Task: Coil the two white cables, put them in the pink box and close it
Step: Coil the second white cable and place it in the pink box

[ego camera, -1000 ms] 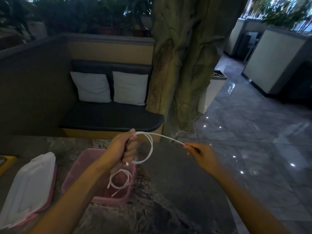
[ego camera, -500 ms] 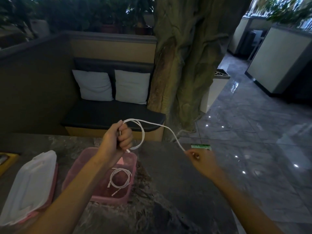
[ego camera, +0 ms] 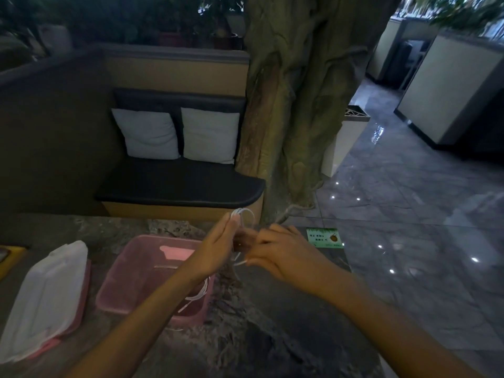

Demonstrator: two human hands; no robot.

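Note:
My left hand point(ego camera: 218, 248) holds a coiled white cable point(ego camera: 243, 214), its loops sticking up above the fingers. My right hand point(ego camera: 283, 248) is pressed against the left one and pinches the cable's lower end point(ego camera: 240, 262). Both hands hover above the right edge of the open pink box point(ego camera: 128, 274) on the dark stone table. Inside the box lies the other white cable point(ego camera: 197, 296), coiled and partly hidden by my left forearm. The box's translucent white lid point(ego camera: 45, 296) lies to the left of the box.
A green card point(ego camera: 324, 237) lies at the table's far right edge. A yellow object point(ego camera: 11, 257) sits at the left edge. Beyond the table are a bench with two pillows point(ego camera: 177, 133), a tree trunk point(ego camera: 294, 105) and glossy floor to the right.
My right hand has moved left to meet my left hand, taking up the stretched length of cable. The cable is now gathered into loops in my left hand.

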